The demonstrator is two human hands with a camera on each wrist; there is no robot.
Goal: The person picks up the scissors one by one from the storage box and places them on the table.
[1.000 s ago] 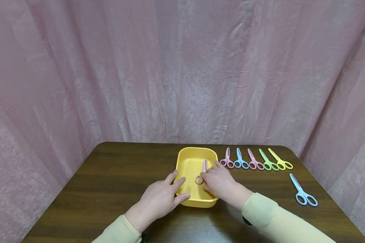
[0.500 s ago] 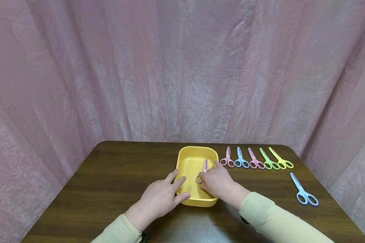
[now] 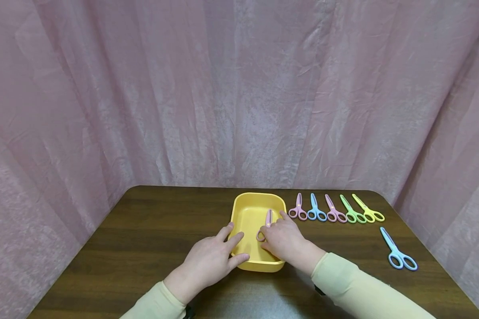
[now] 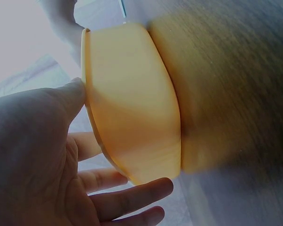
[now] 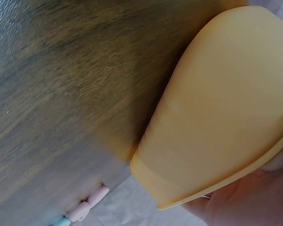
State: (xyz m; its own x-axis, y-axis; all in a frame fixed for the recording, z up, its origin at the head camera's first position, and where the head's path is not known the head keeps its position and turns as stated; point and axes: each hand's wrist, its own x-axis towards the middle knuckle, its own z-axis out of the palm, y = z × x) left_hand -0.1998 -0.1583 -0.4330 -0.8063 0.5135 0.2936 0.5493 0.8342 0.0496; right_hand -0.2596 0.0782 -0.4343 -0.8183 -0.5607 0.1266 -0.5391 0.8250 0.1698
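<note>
In the head view a yellow tray (image 3: 245, 212) stands on the dark wooden table. Pink scissors (image 3: 268, 217) lie inside it, blades pointing away from me. My right hand (image 3: 285, 237) reaches over the tray's right side and pinches the scissors by their handles; the right finger loop is hidden under the fingers. At the front left corner, my left hand (image 3: 207, 261) rests on the rim with fingers spread and fairly straight. The left wrist view shows that hand (image 4: 43, 150) with its thumb touching the tray's rim (image 4: 87, 70) and two fingers along the outer wall.
Right of the tray, a row of scissors runs along the back: pink scissors (image 3: 299, 206), blue scissors (image 3: 314, 204), another pink pair (image 3: 330, 204), green scissors (image 3: 347, 206) and yellow scissors (image 3: 361, 204). Larger light-blue scissors (image 3: 391, 243) lie nearer the right edge. A pink curtain (image 3: 223, 97) hangs behind.
My right hand and forearm have shifted slightly left, still gripping the pink scissors in the tray. The left hand, tray and other scissors keep their places.
</note>
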